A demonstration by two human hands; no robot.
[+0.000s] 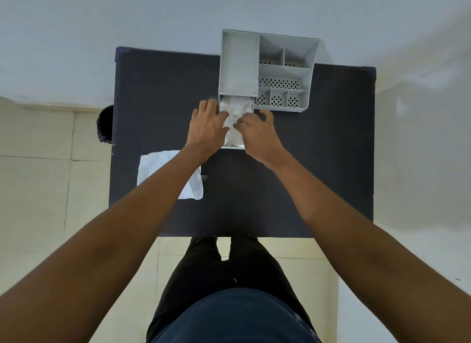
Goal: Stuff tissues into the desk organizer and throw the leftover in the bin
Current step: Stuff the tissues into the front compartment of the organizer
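- Legs and torso fill the bottom of the view, so the person stands right at the near edge of the dark table (pixel 305 164), both arms stretched forward over it.
- Both hands meet at the organizer (pixel 265 69), which sits at the far edge. Its drawer (pixel 233 146) is pulled out toward the person, I'd guess so the tissue can be packed in from above.
- Left hand (pixel 207 124): fingers spread and slightly curled, pressing down on the tissue wad (pixel 237 110) at the drawer's left side. Looks like pushing, not pinching.
- Right hand (pixel 254 132): fingers curled loosely, tips on the wad from the right. Can't tell if it actually grips any.
- Count: one organizer, one drawer, one long open tray on top, six smaller compartments beside it, all six looking empty.
- One flat tissue sheet (pixel 163 169) lies on the table near the left arm, partly hidden under it. Probably the leftover.
- One dark round thing (pixel 104 124) on the floor beside the table's left edge, likely the bin, handy for the toss.
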